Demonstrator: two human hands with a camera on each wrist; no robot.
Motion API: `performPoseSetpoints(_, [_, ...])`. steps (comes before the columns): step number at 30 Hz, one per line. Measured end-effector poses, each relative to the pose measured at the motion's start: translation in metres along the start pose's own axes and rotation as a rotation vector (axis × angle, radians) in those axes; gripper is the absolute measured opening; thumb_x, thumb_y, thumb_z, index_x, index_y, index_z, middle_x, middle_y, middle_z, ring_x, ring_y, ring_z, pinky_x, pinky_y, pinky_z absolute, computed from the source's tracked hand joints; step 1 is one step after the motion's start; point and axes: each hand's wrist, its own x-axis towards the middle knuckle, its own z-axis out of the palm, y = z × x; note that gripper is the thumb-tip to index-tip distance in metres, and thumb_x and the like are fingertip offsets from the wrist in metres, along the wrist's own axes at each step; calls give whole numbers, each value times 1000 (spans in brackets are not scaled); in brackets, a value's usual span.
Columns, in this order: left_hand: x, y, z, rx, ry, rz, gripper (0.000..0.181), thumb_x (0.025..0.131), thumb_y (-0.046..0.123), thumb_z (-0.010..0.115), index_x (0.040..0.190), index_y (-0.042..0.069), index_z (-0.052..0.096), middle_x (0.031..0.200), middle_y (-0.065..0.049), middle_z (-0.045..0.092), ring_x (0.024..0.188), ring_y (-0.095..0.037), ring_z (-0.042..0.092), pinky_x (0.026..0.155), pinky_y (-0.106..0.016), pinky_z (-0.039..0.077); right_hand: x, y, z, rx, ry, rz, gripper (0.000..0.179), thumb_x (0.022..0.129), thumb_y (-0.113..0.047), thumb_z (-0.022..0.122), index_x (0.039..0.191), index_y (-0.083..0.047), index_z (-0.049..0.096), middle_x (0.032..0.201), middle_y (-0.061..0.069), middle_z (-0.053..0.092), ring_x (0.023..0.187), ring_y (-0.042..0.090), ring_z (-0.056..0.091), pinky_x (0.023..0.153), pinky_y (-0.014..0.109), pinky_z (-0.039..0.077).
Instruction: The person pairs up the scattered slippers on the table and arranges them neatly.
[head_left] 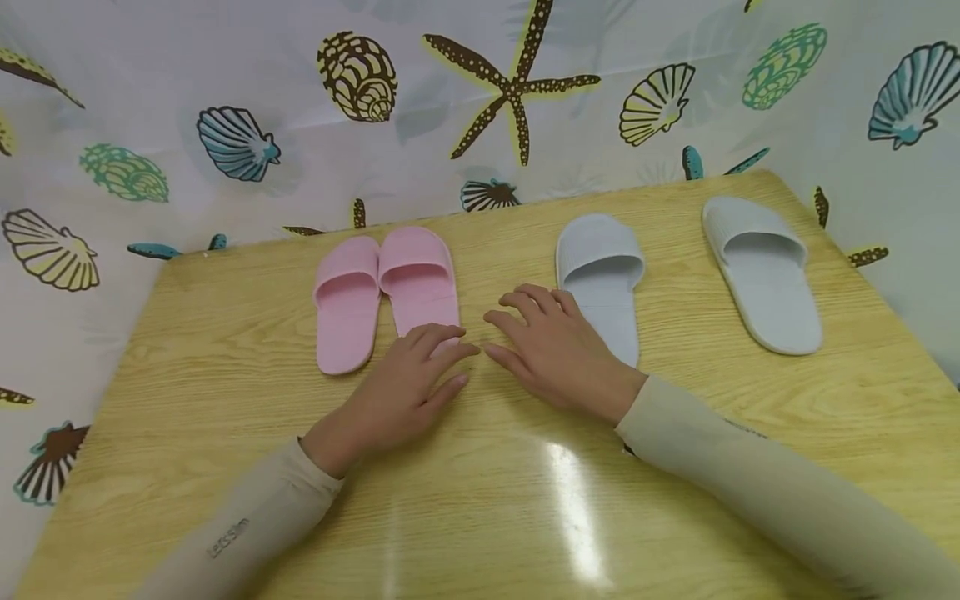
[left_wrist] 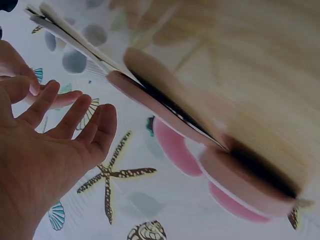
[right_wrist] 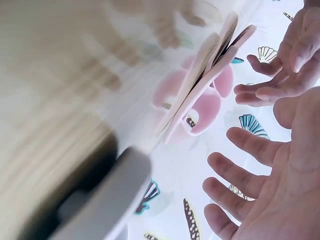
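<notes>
Two pink slippers stand side by side on the wooden table, the left one touching the right one. My left hand hovers over the heel end of the right pink slipper and hides part of it. A pale grey slipper lies right of centre, and my right hand is held in front of its left edge. Farther right is the other grey slipper, turned at an angle and apart from the first. Both hands have loosely bent fingers pointing toward each other, with nothing held; the wrist views show them raised off the table.
The light wood table reflects a bright streak of light near the front. Behind it and at its sides hangs a white cloth printed with shells and starfish.
</notes>
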Motion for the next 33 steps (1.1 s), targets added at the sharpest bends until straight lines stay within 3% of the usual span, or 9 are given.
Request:
performPoseSetpoints(6, [21, 17, 6, -46, -38, -39, 42, 105, 34, 48, 143, 16, 46, 144, -6, 49, 137, -25, 44, 113, -47, 38, -15, 12, -4, 3, 3, 33, 44, 104, -45, 44, 135, -17, 56, 137, 10, 55, 136, 32, 42, 106, 51, 36])
performPoseSetpoints(15, [53, 33, 12, -95, -11, -75, 44, 105, 34, 48, 145, 16, 44, 143, -4, 50, 136, -23, 46, 115, -44, 37, -35, 36, -10, -68, 44, 44, 45, 102, -43, 49, 135, -13, 57, 141, 14, 52, 136, 33, 42, 103, 52, 38])
performPoseSetpoints(18, [66, 39, 17, -62, 5, -56, 45, 105, 33, 49, 145, 15, 43, 142, -7, 52, 135, -25, 47, 113, -44, 39, -42, 50, -13, -68, 59, 80, 45, 102, -42, 50, 136, -12, 56, 143, 14, 50, 136, 33, 40, 102, 54, 38])
performPoseSetpoints(24, [92, 53, 25, 106, 0, 10, 44, 105, 33, 47, 145, 15, 44, 142, -7, 50, 134, -27, 48, 105, -46, 46, -56, 79, -20, -38, 110, 145, 47, 101, -38, 54, 141, -12, 50, 141, 14, 49, 131, 36, 44, 97, 58, 40])
performPoseSetpoints(33, [126, 57, 33, 104, -27, -57, 44, 106, 34, 41, 147, 19, 41, 145, -5, 48, 137, -24, 44, 111, -43, 40, -76, 132, -36, 40, 76, 308, 54, 103, -38, 51, 148, -11, 42, 145, 22, 44, 133, 45, 40, 104, 63, 32])
